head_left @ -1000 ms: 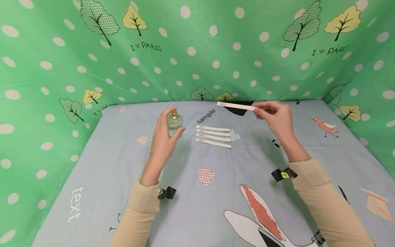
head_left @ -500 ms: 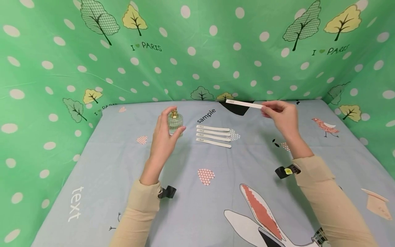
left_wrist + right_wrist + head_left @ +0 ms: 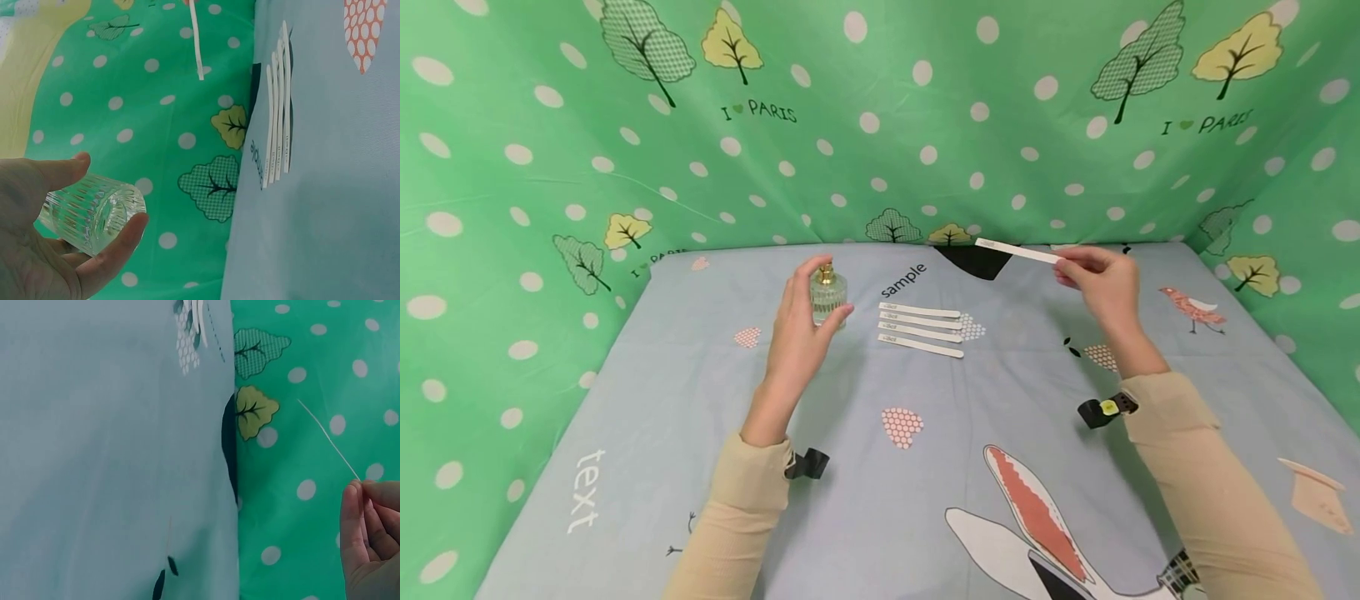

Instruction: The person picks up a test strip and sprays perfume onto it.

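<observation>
Head view shows the left hand (image 3: 793, 333) clamped round a clear glass bottle (image 3: 831, 302) on the left of the scene, upright, with its gold top (image 3: 827, 273) toward the fingertips and the thumb against its lower right side. From the left wrist, the fingers and thumb close about the ribbed glass, its base turned to that camera.

On the right, the right hand (image 3: 1105, 287) has thumb and finger together on one end of a white paper strip (image 3: 1017, 251), which points left; the right wrist camera sees this strip edge-on, as a thin line.

Compared with a second ago, the right hand and its strip have shifted to the right, farther from the bottle, so more of the black print (image 3: 973, 262) at the far edge shows. The left hand and bottle have kept much the same place. Four white strips (image 3: 921, 321) lie as they did, side by side on the blue cloth (image 3: 850, 517), between the hands and near the printed word "sample" (image 3: 904, 281).
</observation>
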Motion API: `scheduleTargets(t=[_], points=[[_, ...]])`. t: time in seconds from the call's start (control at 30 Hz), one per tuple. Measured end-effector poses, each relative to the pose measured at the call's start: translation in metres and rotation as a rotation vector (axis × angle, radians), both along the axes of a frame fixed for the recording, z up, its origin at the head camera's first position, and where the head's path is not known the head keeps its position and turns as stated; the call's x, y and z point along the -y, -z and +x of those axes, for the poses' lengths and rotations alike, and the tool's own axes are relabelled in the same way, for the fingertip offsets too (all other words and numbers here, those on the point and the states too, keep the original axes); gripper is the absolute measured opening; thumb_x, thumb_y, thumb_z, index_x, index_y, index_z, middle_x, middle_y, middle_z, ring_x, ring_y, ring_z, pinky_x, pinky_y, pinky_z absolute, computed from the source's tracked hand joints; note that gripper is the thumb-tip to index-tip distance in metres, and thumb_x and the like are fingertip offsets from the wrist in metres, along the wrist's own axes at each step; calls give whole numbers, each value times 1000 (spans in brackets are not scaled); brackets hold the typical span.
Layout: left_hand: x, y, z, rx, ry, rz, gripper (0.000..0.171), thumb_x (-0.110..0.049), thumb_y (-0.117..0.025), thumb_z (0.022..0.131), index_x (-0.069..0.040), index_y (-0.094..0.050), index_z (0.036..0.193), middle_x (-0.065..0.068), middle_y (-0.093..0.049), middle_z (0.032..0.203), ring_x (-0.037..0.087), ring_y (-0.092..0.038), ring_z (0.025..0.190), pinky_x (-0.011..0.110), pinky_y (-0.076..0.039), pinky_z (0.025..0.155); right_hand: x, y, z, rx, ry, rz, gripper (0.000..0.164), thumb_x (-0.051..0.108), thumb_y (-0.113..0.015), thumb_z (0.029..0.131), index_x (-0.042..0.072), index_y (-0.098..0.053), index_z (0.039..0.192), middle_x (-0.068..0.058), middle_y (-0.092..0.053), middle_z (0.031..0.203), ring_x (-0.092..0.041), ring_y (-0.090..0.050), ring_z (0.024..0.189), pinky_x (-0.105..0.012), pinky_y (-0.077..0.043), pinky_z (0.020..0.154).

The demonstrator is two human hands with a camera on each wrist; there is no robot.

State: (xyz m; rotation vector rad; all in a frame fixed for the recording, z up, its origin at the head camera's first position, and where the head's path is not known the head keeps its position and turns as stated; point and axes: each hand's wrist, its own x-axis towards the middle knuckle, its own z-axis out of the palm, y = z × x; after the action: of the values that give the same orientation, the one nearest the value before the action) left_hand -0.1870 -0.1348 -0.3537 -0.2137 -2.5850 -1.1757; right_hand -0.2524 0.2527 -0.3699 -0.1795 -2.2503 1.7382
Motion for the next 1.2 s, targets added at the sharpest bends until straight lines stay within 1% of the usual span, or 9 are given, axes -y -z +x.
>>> scheduleTargets(t=[0.23,0.4,0.47,0.73,0.93,1.0,1.1,1.13,1.2], points=[[1,-1,0,10,-4,2,67,-23,-69,94,-28,-32,149,15,-45,147,37,-50,131,59,-46,103,-14,6,-3,55,21,-64,29,6,-70,91,-8,-68,117,19,-69,70,4,-69,67,-13,-57,69],[1,0,0,12,-6,2,67,-22,-69,94,-28,-32,149,14,-45,147,37,-50,130,59,-47,102,-22,10,-4,82,32,-130,13,1,-69,91,4,-74,102,16,-70,68,2,-69,65,-14,-58,67],[1,0,0,12,-8,1,67,-22,-69,94,-28,-32,149,14,-45,147,37,-50,130,59,-47,102,-25,13,-5,93,44,-136,12,1,-69,90,6,-74,100,16,-69,67,2,-69,65,-14,-58,67],[1,1,1,12,-11,6,67,-22,-69,94,-28,-32,149,14,-45,148,38,-51,130,59,-47,102,-37,23,-10,186,76,-34,32,9,-67,94,-5,-65,122,22,-66,67,7,-67,67,-12,-57,70],[1,0,1,20,-14,9,67,-22,-70,94,-28,-32,149,15,-45,146,38,-52,127,59,-49,99,-44,30,-11,218,87,10,37,11,-66,95,-6,-62,127,26,-63,66,8,-66,67,-12,-57,71],[1,0,1,25,-16,8,67,-22,-70,94,-29,-32,149,15,-45,146,38,-53,126,59,-50,98,-47,32,-11,225,90,11,30,11,-66,95,-2,-65,122,26,-63,65,8,-66,66,-12,-57,71],[1,0,1,27,-18,7,67,-22,-70,94,-29,-32,149,15,-46,144,39,-53,125,59,-50,97,-50,34,-11,241,93,-28,10,10,-67,94,12,-72,103,24,-64,64,7,-66,65,-13,-57,70],[1,0,1,27,-19,7,67,-22,-70,94,-29,-32,149,16,-46,144,39,-53,124,59,-50,97,-51,35,-11,246,92,-44,9,9,-67,94,16,-72,97,23,-65,64,6,-67,65,-13,-57,70],[1,0,1,27,-20,9,67,-22,-70,94,-29,-33,149,16,-47,143,39,-53,124,59,-50,97,-53,37,-11,254,91,-66,17,8,-68,93,24,-70,86,22,-65,64,5,-67,64,-14,-58,70]])
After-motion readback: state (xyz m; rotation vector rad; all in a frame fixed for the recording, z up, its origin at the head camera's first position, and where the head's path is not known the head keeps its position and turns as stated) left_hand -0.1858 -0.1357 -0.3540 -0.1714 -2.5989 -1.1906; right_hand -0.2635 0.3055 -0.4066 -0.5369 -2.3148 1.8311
